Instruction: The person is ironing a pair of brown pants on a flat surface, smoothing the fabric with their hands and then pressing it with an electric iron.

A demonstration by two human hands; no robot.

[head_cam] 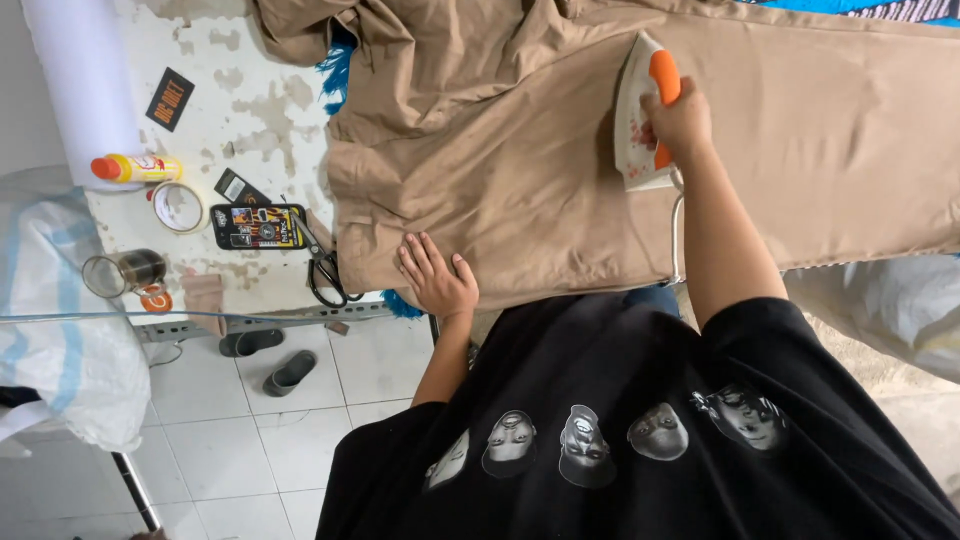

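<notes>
Even, soft daylight, bright on the white table (pixel 250 110); shadows near it are faint. Focus is sharp throughout, with slight wide-angle bending at the edges.

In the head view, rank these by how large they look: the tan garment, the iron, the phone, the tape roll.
Largest to smallest:
1. Tan garment
2. Iron, under the right hand
3. Phone
4. Tape roll
Iron and phone look close in size, so their order is unsure.
</notes>
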